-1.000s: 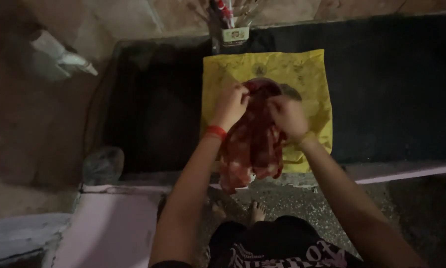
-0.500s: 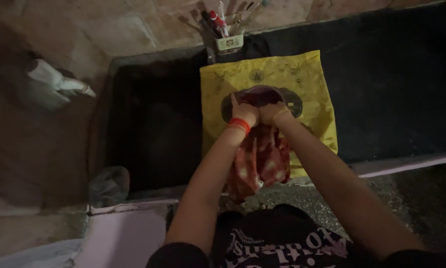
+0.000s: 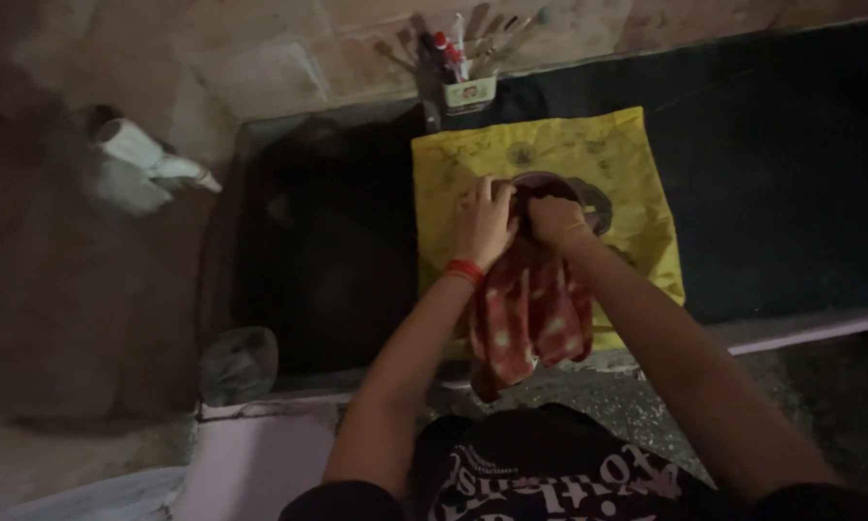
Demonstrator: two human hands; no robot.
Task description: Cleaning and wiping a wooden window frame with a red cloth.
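A red cloth (image 3: 530,314) with pale blotches hangs down from both my hands over the front edge of a dark counter. My left hand (image 3: 485,220), a red band at its wrist, grips the cloth's upper end. My right hand (image 3: 553,217) is closed on the same bunched end, close beside the left. Both hands press the cloth onto a yellow bag (image 3: 627,183) that lies flat on the counter. A dark round print on the bag shows just beyond my fingers.
A small holder (image 3: 468,89) with pens and brushes stands at the back against the wall. On the left a white crumpled object (image 3: 144,169) lies on the brown floor. A grey rounded object (image 3: 238,365) sits by the counter's front left corner. A pale pink ledge (image 3: 250,463) runs below.
My hands went forward and down from chest height, pressing the cloth's top onto the yellow bag. Since half a second ago they barely shifted; the view slid slightly.
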